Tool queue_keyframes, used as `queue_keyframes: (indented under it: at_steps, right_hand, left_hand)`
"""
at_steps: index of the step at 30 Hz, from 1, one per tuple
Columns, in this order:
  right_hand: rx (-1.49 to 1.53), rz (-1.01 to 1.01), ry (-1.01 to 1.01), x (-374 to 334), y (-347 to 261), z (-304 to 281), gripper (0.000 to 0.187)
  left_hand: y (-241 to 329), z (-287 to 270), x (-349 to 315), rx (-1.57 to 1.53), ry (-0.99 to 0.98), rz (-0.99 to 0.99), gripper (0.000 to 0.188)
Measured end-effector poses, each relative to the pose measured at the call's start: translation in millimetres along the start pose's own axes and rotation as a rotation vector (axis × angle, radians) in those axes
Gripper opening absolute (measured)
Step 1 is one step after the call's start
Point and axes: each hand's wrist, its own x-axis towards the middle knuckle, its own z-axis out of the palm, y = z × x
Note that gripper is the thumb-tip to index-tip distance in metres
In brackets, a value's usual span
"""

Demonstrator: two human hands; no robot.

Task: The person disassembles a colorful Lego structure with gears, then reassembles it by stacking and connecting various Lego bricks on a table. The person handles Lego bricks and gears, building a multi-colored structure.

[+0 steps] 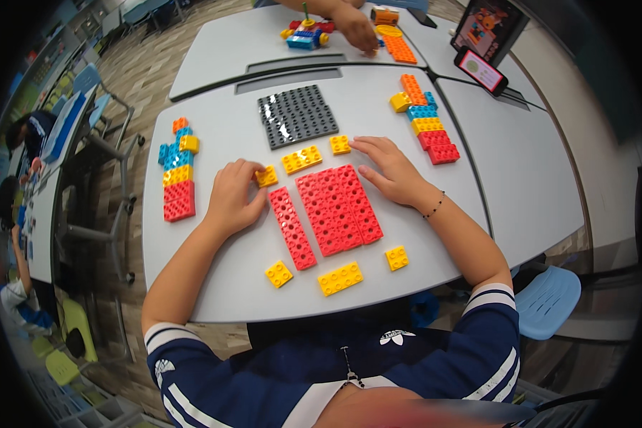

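Fingers of my left hand (233,196) bend against the left edge of a small yellow brick (267,176), with the thumb spread away from them. My right hand (394,171) lies open, its index fingertip at another small yellow brick (340,145). Between these two sits a longer yellow brick (302,159). Below them is a block of red bricks (333,208) side by side, and a separate row of red bricks (292,228) lies apart at its left. Nearer me are two small yellow bricks (279,274) (397,258) and a longer yellow brick (340,278).
A dark grey studded baseplate (297,115) lies beyond the bricks. Multicoloured brick assemblies stand at left (179,171) and right (426,121). Across the table, another person's hand (357,28) is near a brick model (307,34). A phone (480,71) leans on a stand at the back right.
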Motion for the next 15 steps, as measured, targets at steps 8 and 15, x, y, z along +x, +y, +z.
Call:
queue_keyframes:
  at_steps: [8,15]
  right_hand:
    - [-0.035,0.037,-0.098,11,-1,5,0.045]
    - [-0.034,-0.01,-0.094,13,1,9,0.041]
  left_hand:
    - [-3,8,16,0.004,0.006,0.051,0.025]
    - [-7,13,26,0.024,0.035,0.076,0.028]
